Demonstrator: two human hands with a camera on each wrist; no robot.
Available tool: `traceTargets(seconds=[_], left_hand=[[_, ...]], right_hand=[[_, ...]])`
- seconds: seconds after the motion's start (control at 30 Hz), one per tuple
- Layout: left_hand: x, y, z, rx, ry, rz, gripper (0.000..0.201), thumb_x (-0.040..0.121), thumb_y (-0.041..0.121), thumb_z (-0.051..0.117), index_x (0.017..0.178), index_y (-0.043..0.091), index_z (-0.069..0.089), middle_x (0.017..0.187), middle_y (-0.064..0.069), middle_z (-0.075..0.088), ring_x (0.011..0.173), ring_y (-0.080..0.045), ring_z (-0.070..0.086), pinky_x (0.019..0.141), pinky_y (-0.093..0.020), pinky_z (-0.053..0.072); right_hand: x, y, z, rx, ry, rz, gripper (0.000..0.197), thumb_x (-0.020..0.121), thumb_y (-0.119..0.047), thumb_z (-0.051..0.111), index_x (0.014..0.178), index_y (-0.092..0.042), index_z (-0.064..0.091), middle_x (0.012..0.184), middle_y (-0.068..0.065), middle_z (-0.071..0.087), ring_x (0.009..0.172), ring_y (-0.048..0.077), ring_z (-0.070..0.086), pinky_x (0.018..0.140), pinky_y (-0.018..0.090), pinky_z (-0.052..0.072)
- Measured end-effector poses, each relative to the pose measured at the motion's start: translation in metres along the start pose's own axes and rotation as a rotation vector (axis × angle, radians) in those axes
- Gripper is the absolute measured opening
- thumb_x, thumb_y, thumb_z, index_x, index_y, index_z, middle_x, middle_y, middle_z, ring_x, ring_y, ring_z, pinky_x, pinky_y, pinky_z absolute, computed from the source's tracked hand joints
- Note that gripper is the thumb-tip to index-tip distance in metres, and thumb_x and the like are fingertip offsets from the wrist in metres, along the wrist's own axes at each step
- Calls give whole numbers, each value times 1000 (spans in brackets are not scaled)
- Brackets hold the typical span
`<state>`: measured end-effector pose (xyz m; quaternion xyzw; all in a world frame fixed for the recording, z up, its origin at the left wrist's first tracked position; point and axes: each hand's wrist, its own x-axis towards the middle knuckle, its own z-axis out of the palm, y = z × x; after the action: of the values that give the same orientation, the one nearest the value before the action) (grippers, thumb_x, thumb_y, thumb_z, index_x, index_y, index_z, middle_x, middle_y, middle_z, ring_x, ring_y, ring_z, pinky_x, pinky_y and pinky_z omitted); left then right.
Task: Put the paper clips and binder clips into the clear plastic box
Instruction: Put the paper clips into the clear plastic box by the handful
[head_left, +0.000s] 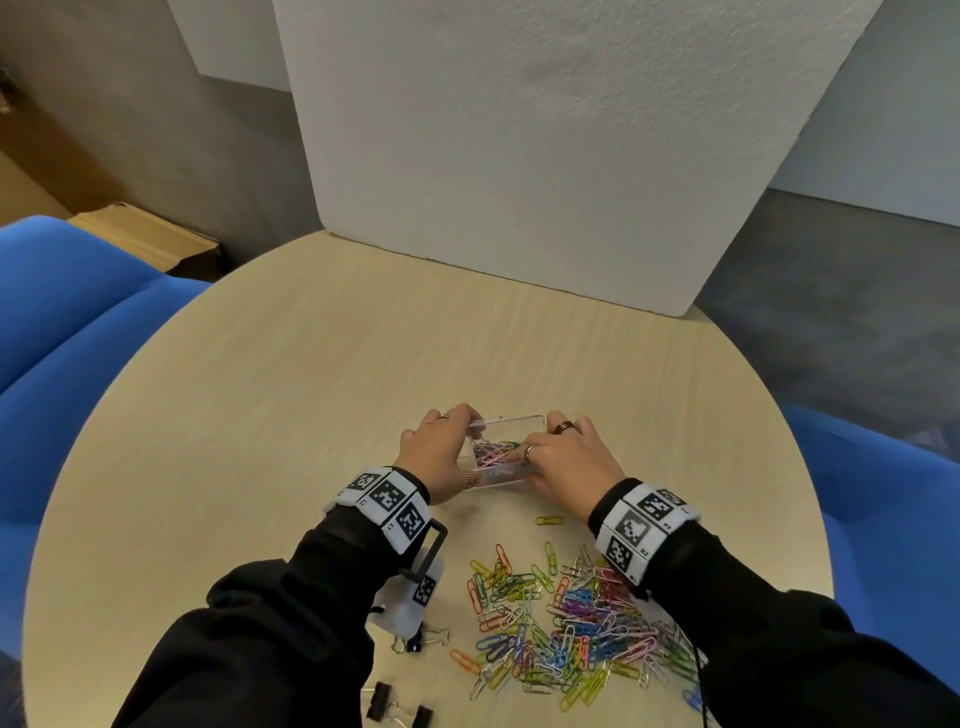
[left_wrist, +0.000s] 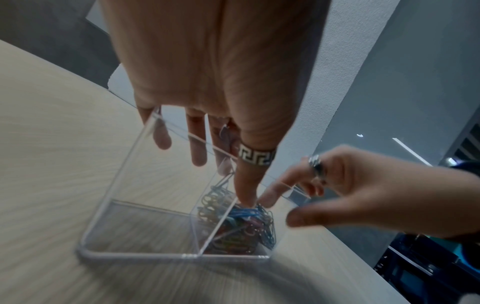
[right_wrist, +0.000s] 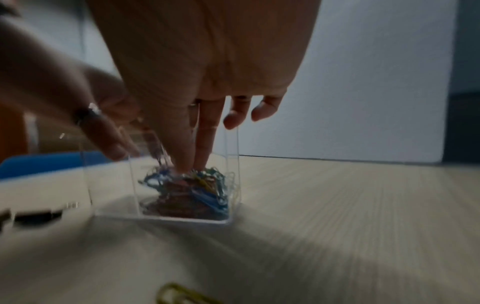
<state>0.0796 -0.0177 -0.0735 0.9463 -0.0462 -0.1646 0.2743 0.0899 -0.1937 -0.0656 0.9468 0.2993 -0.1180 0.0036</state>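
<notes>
The clear plastic box (head_left: 519, 419) stands mid-table, split by a divider. One compartment holds coloured paper clips (left_wrist: 241, 226); the other is empty. My left hand (head_left: 436, 452) spans the box's left end. Its fingers (left_wrist: 198, 148) hang straight behind the far wall, and its ringed thumb (left_wrist: 245, 185) presses on the clips. My right hand (head_left: 563, 460) reaches in from the right. Its thumb and index fingertips (right_wrist: 187, 162) rest straight on the clips (right_wrist: 197, 191). A loose clip pile (head_left: 571, 623) lies near me. Black binder clips (head_left: 421, 640) (head_left: 379, 696) lie at the front left.
A single yellow clip (head_left: 549, 520) lies between the box and the pile. A white foam board (head_left: 519, 156) stands at the back of the round wooden table (head_left: 260, 389). Blue chairs (head_left: 78, 338) (head_left: 883, 493) flank it. A cardboard box (head_left: 150, 234) sits on the floor to the left.
</notes>
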Motion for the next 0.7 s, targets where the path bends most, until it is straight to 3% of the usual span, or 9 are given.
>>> traceTargets(seconds=[0.1,0.2,0.37,0.57,0.7], left_hand=[[-1,0,-1,-5,-4,4,53,79,41,67,121,23,41,123,10,53,112,-17,41,94,-37,31],[-1,1,-1,3,-6,2,54,79,42,67,122,22,41,122,9,52,112,-17,41,94,-38,31],[-1,1,-1,6,-3,-2,53,79,36,68,122,23,40,123,11,52,114,-16,42,94,-37,31],[-1,3,-3,7,-13,-10,53,79,34,68,123,22,40,125,9,52,115,-17,41,94,-37,31],[-2,4,-3,6,-17,-9,52,79,33,68,122,22,41,125,8,52,115,-17,41,95,-38,31]], right_hand=[[1,-1,-10,142,47,62,33,91,-31,49,124,-36,54,117,-13,62,107,17,38,81,33,24],[5,-9,-14,74,11,0,42,91,-34,49,132,-36,44,120,-11,61,107,18,38,76,32,19],[9,-14,-7,-31,-64,-33,30,95,-33,40,121,-31,55,119,-9,61,111,19,37,81,37,24],[2,4,-15,30,52,-22,28,92,-35,49,116,-26,61,115,-9,62,107,20,41,75,33,16],[-2,2,-9,-65,-12,-12,32,95,-38,41,110,-24,65,106,-7,66,107,20,41,80,37,24]])
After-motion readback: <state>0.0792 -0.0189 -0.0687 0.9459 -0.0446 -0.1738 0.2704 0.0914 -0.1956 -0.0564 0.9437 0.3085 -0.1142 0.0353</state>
